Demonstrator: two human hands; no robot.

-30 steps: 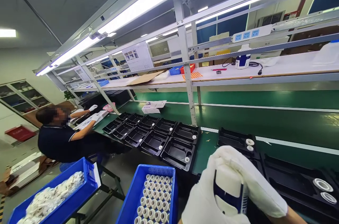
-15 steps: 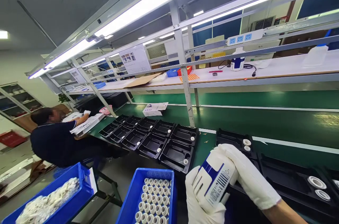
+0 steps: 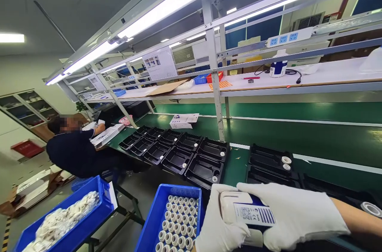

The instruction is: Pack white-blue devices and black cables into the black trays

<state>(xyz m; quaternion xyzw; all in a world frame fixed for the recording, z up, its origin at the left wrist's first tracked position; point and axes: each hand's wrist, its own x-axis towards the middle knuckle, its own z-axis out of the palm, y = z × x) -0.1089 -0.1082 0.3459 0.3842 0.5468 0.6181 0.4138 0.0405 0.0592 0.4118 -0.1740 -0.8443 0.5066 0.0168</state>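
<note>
Both my hands wear white gloves and close around a white device [image 3: 229,209] with a dark blue band and a printed label. My left hand [image 3: 219,224] grips its left end, fingers over the top and thumb below. Across its right end lies my right hand [image 3: 286,216], thumb underneath. The label, with small print and dark stripes, faces me. A short white cylindrical part [image 3: 255,238] sticks out below, between the hands. Just beyond are black trays [image 3: 205,170] with moulded compartments and white ring-shaped fittings [image 3: 286,160] in their corners.
A blue bin [image 3: 155,204] of white threaded fittings stands left of my hands. Farther left, another blue bin [image 3: 104,192] holds bagged white parts. A seated person [image 3: 74,148] works at the bench's far end. A metal post [image 3: 217,113] rises behind the trays.
The device has turned from upright and tilted to nearly level, its label now facing me sideways. My right hand has moved down to its right end. The camera has turned slightly left.
</note>
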